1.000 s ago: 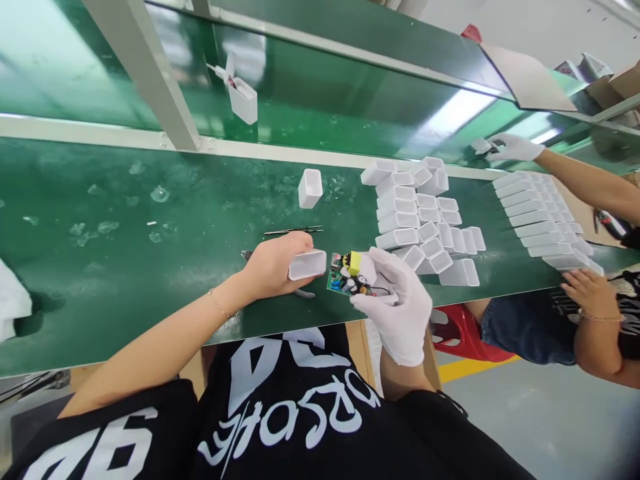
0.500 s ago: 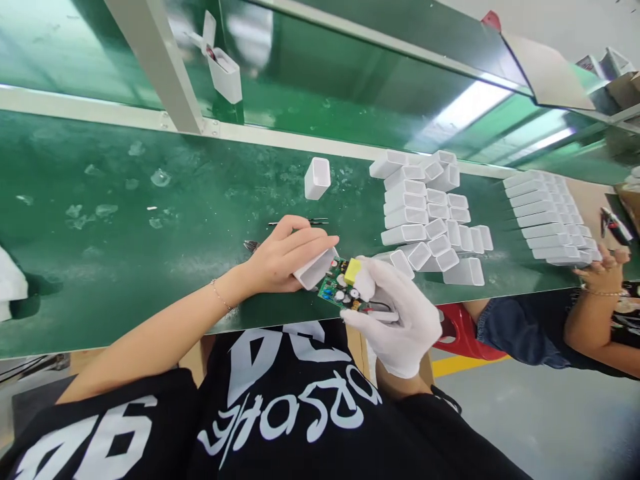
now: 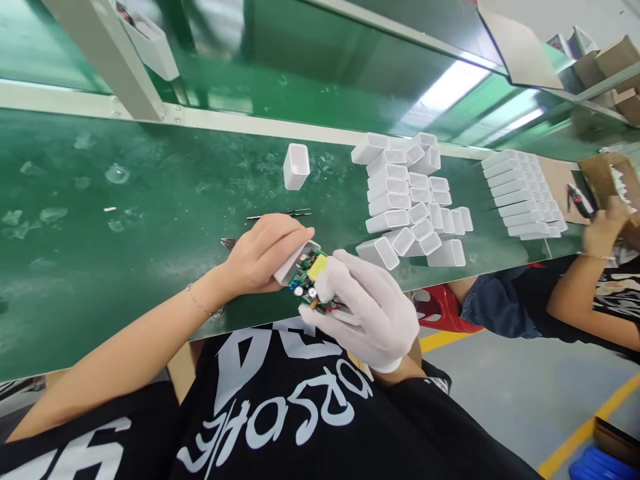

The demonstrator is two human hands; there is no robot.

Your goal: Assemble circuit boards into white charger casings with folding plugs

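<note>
My bare left hand is wrapped round a white plastic case, its open end tilted to the right. In a white glove, my right hand grips a green circuit board that carries a yellow block and several round parts. The board's front end sits at the mouth of the case, partly inside it. A red wire shows beneath my gloved fingers. Just beyond my left hand lie dark tweezers, and the tip of another metal tool pokes out beside my knuckles.
One white case stands alone on the green bench. Several empty cases are grouped right of centre, with more rows farther right. A co-worker's hand is at the far right, near a cardboard box. A metal post rises at the back.
The circuit board has moved left to the case and its front end has entered the opening. The view has shifted rightward. The co-worker's hand has lifted away from the rows of cases.
</note>
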